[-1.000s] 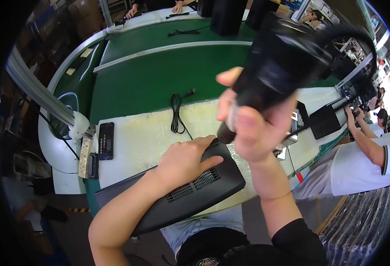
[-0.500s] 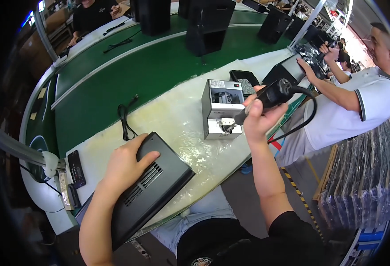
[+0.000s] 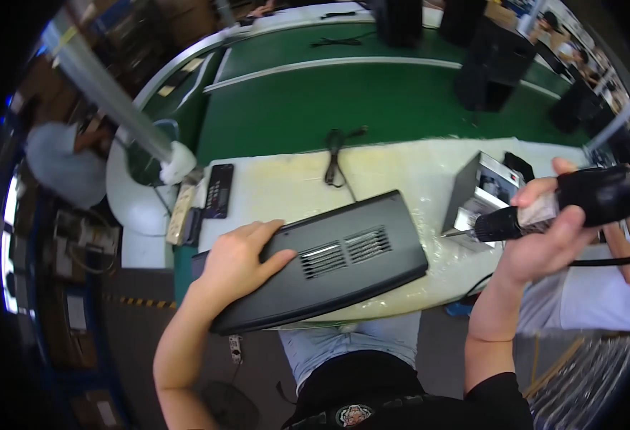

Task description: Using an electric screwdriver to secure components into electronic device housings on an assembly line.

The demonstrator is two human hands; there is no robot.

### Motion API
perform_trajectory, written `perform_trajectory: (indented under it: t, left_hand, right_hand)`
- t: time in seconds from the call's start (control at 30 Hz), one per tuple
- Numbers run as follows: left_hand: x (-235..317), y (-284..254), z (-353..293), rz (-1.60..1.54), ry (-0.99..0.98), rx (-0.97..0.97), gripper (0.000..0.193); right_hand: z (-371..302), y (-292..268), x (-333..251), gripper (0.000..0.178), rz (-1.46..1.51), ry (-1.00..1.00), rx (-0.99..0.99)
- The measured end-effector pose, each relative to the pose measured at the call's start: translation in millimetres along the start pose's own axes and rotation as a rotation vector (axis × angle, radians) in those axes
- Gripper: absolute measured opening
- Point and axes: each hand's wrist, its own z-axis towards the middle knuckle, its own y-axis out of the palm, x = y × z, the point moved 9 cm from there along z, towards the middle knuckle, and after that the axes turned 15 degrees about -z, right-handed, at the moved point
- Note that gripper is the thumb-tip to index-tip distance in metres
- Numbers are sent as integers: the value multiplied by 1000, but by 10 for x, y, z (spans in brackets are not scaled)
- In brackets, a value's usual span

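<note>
My left hand [image 3: 239, 261] lies on the left part of a flat black casing [image 3: 322, 301] with two slotted vents. Its thumb is spread across the top and its fingers reach toward the far edge. The casing sits on the near side of the bench, partly over its edge. My right hand [image 3: 547, 240] is wrapped round a black corded electric screwdriver [image 3: 594, 197], held up to the right of the casing. Its bit points left and stands apart from the casing. Behind it is a grey metal screw feeder [image 3: 476, 190], partly hidden by the tool.
A coiled black cable [image 3: 334, 161] lies beyond the casing. At the left are a black remote-like panel [image 3: 219, 190], a power strip [image 3: 181, 215] and a metal post [image 3: 107, 86]. Tall black cabinets [image 3: 494, 64] stand on the green conveyor [image 3: 279, 107]. A co-worker in a white shirt [image 3: 587, 297] is at right.
My view has swung left, so the bench items appear farther right. My right hand has turned the screwdriver, whose bit now shows. My left hand stays on the casing.
</note>
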Motion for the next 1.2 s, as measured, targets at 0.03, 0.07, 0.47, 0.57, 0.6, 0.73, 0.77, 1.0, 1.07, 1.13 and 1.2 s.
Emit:
perform_trajectory:
  t: [0.03, 0.07, 0.47, 0.57, 0.6, 0.73, 0.77, 1.0, 1.07, 1.13, 1.2]
  left_hand:
    - [-21, -17, -18, 0, 28, 26, 42]
    - [1, -46, -36, -3, 68, 49, 42]
    - [-124, -96, -120, -40, 100, 94, 41]
    - [-124, -78, -126, -5, 144, 76, 46]
    - [-127, -71, -125, -8, 160, 81, 46]
    - [-71, -45, -60, 9, 171, 66, 45]
    - [-54, -70, -82, -1, 182, 95, 44]
    - [-142, -63, -72, -111, 132, 60, 73]
    - [11, -148, -127, -59, 225, 178, 61]
    - [-158, -40, -59, -209, 29, 63, 44]
    - [-41, -44, -21, -156, 98, 84, 38]
  right_hand:
    - [8, 222, -142, 55, 62, 20, -75]
    - [19, 403, -294, 57, 113, 31, -146]
    - [-626, 1974, -1308, 59, 629, -67, -510]
    - [-695, 2054, -1259, 61, 630, -84, -517]
    - [-714, 2070, -1244, 61, 628, -101, -522]
    - [-834, 2119, -1210, 60, 671, -65, -457]
    - [-907, 2154, -1247, 62, 678, -82, -499]
    - [-1155, 2355, -1220, 92, 634, -153, -765]
    - [-1137, 2313, -1311, 91, 713, -168, -684]
    - [-1052, 2291, -1256, 90, 701, -147, -663]
    - [-1031, 2276, -1248, 88, 695, -141, -681]
